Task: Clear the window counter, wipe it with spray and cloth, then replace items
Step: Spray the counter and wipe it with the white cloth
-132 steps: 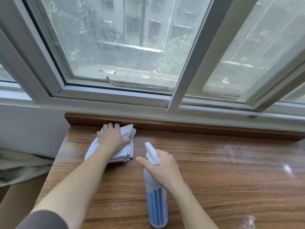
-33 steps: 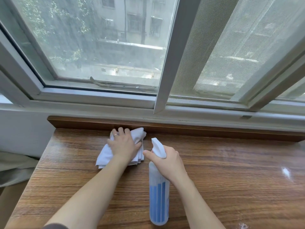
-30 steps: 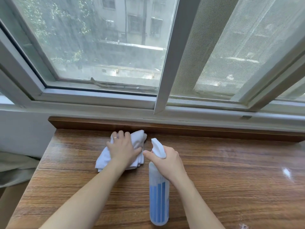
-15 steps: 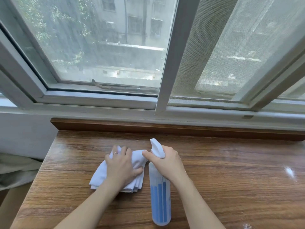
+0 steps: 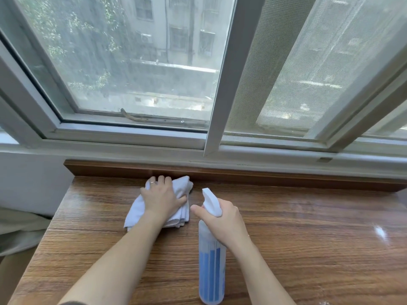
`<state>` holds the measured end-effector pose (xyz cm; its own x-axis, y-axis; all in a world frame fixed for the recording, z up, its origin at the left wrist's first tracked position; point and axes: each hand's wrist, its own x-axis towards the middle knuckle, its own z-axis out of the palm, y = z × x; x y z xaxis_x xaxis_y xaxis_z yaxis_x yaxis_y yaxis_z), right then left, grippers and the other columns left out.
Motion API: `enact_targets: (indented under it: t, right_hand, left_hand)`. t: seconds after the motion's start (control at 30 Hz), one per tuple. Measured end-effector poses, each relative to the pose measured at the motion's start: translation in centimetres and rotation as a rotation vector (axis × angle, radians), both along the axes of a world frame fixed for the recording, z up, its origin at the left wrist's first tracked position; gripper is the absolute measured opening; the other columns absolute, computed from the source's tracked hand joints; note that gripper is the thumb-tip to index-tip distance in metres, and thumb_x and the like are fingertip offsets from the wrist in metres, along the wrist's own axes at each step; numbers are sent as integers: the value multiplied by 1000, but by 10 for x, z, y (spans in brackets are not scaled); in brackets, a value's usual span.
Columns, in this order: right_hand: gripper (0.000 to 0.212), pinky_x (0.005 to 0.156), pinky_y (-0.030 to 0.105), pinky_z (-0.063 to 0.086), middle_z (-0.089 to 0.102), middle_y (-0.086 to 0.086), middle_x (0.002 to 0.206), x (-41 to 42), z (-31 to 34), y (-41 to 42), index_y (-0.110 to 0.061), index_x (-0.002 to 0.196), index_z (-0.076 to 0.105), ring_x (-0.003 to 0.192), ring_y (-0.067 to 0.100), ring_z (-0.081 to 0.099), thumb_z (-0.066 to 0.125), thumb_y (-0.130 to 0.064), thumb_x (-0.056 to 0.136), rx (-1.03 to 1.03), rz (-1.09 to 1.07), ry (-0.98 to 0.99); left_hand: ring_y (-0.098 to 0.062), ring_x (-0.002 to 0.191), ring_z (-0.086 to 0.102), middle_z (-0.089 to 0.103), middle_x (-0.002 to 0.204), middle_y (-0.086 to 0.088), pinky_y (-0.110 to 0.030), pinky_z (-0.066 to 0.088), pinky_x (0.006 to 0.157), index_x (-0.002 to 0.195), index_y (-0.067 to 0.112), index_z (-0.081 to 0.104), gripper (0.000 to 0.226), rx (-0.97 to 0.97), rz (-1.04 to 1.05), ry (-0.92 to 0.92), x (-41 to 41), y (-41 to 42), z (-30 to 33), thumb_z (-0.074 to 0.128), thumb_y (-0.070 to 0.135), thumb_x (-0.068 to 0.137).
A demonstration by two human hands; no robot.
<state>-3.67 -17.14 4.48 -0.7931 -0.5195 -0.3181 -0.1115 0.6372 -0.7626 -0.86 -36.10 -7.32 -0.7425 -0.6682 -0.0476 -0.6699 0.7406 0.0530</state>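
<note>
The folded white cotton cloth [image 5: 158, 208] lay at the counter's twelve o'clock edge, soft and limp; best pressed flat, as the left hand [image 5: 161, 200] did, fingers spread. At three o'clock, the right hand [image 5: 222, 221] gripped the translucent blue-filled plastic spray bottle [image 5: 211, 260] by its neck; judged light, possibly slippery. The brown wood-grain counter [image 5: 308, 249] looked glossy.

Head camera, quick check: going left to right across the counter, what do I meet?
White cloth → left hand pressing flat on it → right hand gripping the spray bottle → bare wet-looking counter.
</note>
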Motion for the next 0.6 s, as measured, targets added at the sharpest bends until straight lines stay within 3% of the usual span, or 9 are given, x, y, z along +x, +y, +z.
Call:
enact_targets:
  t: [0.13,0.33,0.43,0.6]
  right_hand:
    - [46,59,26,38,58,-6,69,1,4,2,-10,83,64,62,7,50,69,-56,82,-9,4,1]
    - [48,61,28,38,59,-3,71,3,5,1,-9,84,65,64,9,51,69,-56,83,-2,-14,3]
    - [47,62,29,39,65,6,77,1,6,1,-10,84,65,69,13,54,69,-56,82,1,-21,-8]
    - [42,62,28,40,65,1,74,2,5,1,-13,79,63,71,16,59,69,-54,83,-10,11,14]
  left_hand:
    - [-24,116,44,51,116,5,-41,38,78,114,21,49,63,40,-30,-33,16,19,4,48,71,75]
    - [-28,82,58,57,81,-1,-37,39,57,79,14,57,54,-35,-201,161,77,52,-21,54,64,57]
    - [-31,79,58,54,77,-3,-37,38,57,74,13,54,54,-71,-190,207,72,48,-23,53,64,58]
    - [-32,81,56,56,80,-8,-41,38,60,77,10,56,57,-94,-117,245,39,34,-19,43,64,66]
